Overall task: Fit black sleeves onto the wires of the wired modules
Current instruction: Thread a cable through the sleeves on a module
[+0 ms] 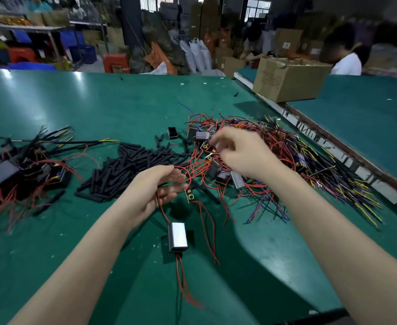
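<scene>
Wired module (pixel 177 236): hangs nearest, above the green table (pixel 52 242), by red leads; looks light, leads limp.
Left hand (pixel 156 188): pinches those leads; best held near the wire ends.
Black sleeves (pixel 131 170): heaped beyond, probably soft, slippery.
Right hand (pixel 239 153): fingers curled into the unsleeved pile (pixel 286 165); grip blurred, cannot tell.

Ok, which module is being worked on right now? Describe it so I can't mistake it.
On the green table, look below the left hand. The silver module hangs there from red wires that hand holds, apart from both tangled piles.
</scene>
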`<state>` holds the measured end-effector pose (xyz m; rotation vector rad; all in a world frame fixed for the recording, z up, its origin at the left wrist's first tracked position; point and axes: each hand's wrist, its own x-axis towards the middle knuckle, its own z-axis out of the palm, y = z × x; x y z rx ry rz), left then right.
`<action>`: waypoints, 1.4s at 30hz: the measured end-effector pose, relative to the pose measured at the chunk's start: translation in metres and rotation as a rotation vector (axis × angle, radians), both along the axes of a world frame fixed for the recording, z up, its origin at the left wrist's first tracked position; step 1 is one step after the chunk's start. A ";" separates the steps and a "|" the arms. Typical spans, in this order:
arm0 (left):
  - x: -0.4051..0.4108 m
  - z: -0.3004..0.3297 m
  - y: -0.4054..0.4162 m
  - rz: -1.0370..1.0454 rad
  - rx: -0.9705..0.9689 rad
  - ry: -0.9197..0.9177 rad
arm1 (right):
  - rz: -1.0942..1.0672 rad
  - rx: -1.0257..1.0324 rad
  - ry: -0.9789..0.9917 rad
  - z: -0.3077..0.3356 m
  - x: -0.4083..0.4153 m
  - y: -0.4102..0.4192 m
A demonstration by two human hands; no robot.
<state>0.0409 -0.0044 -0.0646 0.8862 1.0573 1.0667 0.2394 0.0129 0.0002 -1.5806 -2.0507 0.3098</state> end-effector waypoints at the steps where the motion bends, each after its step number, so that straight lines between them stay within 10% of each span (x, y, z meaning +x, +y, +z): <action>1: -0.001 -0.002 -0.001 -0.001 0.007 -0.030 | -0.020 -0.086 -0.165 -0.007 -0.002 0.006; 6: -0.006 -0.004 -0.002 -0.019 0.026 -0.121 | -0.207 -0.157 -0.496 -0.051 0.002 0.022; 22: -0.014 -0.006 0.000 0.059 -0.001 -0.238 | -0.379 0.112 0.438 -0.028 0.055 0.036; 27: -0.013 -0.007 0.000 0.066 0.025 -0.243 | -0.568 0.078 -0.105 -0.030 0.043 0.029; 32: -0.016 -0.009 0.002 0.084 0.018 -0.291 | -0.260 0.134 -0.067 -0.016 0.015 0.013; 39: -0.017 -0.008 0.002 0.111 -0.014 -0.369 | -0.015 0.115 -0.512 -0.025 -0.027 -0.011; 42: -0.017 -0.008 0.003 0.115 0.012 -0.407 | 0.086 0.030 -0.364 -0.037 -0.046 -0.018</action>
